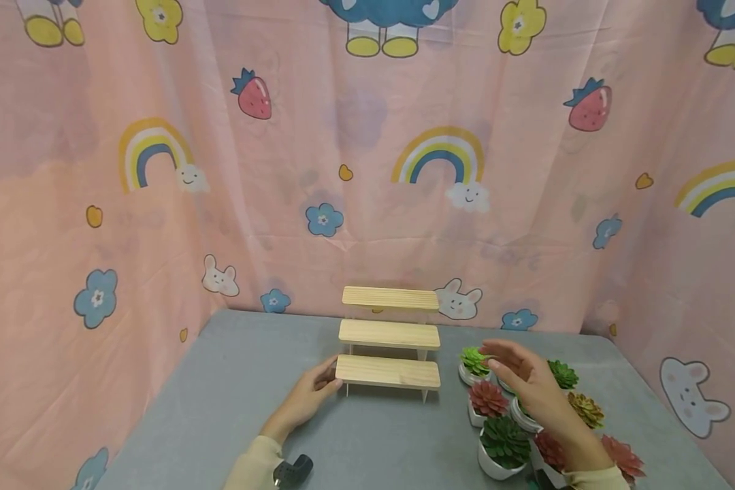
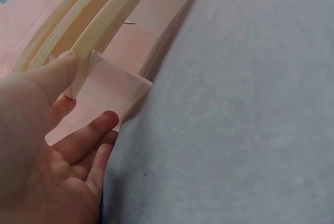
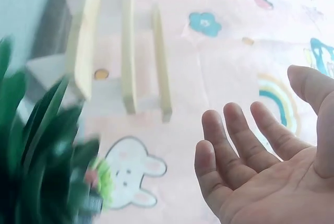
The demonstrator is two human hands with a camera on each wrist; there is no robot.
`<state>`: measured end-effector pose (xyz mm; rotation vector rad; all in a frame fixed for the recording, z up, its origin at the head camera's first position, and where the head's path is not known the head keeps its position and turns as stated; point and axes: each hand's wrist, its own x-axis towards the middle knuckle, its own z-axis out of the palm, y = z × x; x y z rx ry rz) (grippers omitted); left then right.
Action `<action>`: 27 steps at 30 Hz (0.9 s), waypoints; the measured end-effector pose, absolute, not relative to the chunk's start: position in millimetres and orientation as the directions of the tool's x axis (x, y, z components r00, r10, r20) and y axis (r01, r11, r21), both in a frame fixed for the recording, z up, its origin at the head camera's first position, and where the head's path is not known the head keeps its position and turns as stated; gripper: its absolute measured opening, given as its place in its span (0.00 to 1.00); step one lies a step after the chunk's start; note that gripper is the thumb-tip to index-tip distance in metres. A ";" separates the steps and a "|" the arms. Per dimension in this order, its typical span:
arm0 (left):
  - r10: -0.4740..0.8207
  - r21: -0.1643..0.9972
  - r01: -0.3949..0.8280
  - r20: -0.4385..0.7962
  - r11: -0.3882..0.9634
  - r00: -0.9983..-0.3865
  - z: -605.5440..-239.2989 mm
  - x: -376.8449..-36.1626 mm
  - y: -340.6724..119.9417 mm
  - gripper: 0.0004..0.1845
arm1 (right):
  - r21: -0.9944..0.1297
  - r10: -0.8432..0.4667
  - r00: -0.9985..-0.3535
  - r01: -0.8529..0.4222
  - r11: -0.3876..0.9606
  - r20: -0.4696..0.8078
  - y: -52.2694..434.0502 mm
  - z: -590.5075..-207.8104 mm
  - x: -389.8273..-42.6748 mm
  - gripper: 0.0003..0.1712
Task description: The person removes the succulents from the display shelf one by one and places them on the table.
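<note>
A three-tier wooden display stand with clear side supports stands on the grey table. My left hand grips the left end of its lowest board, and in the left wrist view the thumb lies on the board's edge beside a clear support. To the right, my right hand hovers over potted artificial succulents, holding nothing, its fingers apart in the right wrist view. Near it are a bright green succulent, a red one and a dark green one; the hand and forearm partly hide others.
Beyond the right hand are a green succulent, a yellowish one and a red one. A patterned pink cloth hangs behind and beside the table. A dark device is at the left wrist.
</note>
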<state>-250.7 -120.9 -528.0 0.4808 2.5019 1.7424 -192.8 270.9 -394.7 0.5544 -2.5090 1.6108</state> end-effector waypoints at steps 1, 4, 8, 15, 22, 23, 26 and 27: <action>0.284 0.924 0.221 0.131 0.313 -0.950 -528.0 -250.6 -121.1 0.33 | -0.856 -0.252 -0.922 -0.372 0.360 0.294 267.4 -394.0 -193.7 0.21; 0.284 0.925 0.221 0.131 0.310 -0.950 -527.8 -250.4 -121.4 0.33 | -0.853 -0.273 -0.900 -0.418 0.314 0.340 257.3 -393.8 -196.7 0.20; 0.284 0.928 0.216 0.129 0.303 -0.950 -527.9 -250.2 -121.2 0.33 | -0.855 -0.291 -0.875 -0.458 0.242 0.386 246.3 -395.9 -200.7 0.19; 0.283 0.925 0.207 0.115 0.318 -0.952 -527.8 -248.8 -120.9 0.33 | -0.857 -0.297 -0.862 -0.476 0.195 0.411 226.8 -393.9 -202.9 0.19; 0.278 0.925 0.205 0.115 0.320 -0.954 -528.4 -249.7 -120.4 0.33 | -0.870 -0.282 -0.870 -0.461 0.176 0.404 212.9 -397.0 -208.2 0.21; 0.278 0.926 0.208 0.120 0.315 -0.953 -528.6 -249.8 -120.3 0.33 | -0.872 -0.281 -0.870 -0.460 0.170 0.404 211.0 -397.7 -209.3 0.22; 0.278 0.928 0.214 0.128 0.306 -0.952 -528.8 -250.2 -120.2 0.33 | -0.877 -0.277 -0.876 -0.449 0.170 0.394 205.9 -400.6 -212.5 0.23; 0.277 0.928 0.217 0.131 0.304 -0.952 -528.9 -250.1 -120.2 0.33 | -0.882 -0.275 -0.881 -0.439 0.171 0.385 204.6 -401.8 -213.4 0.23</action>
